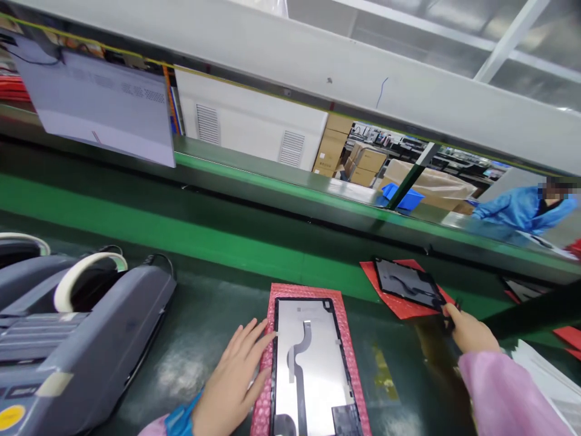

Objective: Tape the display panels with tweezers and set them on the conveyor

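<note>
We're judging the panel [323, 363] fragile, best edge-held; our left hand [236, 375] is lying splayed, right hand [469, 331] pinching something dark [448, 323].

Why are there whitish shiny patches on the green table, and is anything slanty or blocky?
Head view: whitish glare on the dark green bench top, probably reflected light; head view: the silver panel looks pale and bright; head view: the long white beam slants down to the right; head view: blocky squares cover part of the far person.
</note>
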Motion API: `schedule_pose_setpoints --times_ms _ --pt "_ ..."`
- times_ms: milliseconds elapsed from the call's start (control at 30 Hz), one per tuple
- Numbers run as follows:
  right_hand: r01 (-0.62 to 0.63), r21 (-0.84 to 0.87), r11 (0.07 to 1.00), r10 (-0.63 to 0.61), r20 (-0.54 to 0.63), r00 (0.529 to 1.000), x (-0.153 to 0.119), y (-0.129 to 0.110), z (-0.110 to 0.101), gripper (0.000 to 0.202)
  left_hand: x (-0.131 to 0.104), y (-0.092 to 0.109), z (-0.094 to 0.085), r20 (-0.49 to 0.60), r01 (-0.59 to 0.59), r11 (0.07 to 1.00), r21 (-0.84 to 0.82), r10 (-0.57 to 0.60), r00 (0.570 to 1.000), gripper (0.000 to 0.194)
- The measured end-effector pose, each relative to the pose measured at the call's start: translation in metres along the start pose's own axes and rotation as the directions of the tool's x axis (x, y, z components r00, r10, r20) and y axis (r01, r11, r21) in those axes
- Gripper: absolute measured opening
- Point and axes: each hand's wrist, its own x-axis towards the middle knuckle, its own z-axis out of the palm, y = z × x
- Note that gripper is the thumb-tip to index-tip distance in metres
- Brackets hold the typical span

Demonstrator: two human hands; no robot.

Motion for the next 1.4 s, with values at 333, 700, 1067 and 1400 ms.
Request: schedule_pose_setpoints --times_ms 333,700,1067,1400 --pt "0.255 0.152 0.955 -0.271 0.092 0.958 0.041 -0.013 0.014 0.027 0.004 -0.002 -0.013 -0.185 0.184 0.947 -0.262 -0.237 0.954 0.034" --pt "0.420 0.362 0.833 -0.425 -0.070 0.903 -0.034 -0.155 -0.052 0.023 0.079 0.097 -0.012 0.366 0.402 0.157 -0.902 -0.214 0.906 0.038" --pt "-0.027 0.921 0.388 -0.285 0.148 0.947 -0.093 -0.169 -0.034 0.043 0.128 0.115 0.019 0.574 0.522 -0.239 -0.819 -0.386 0.723 0.029" --pt "-0.321 0.939 0.128 -0.175 0.340 0.924 -0.123 -0.163 -0.006 0.054 0.095 0.069 -0.030 0.592 0.646 0.043 -0.762 -0.359 0.721 0.028"
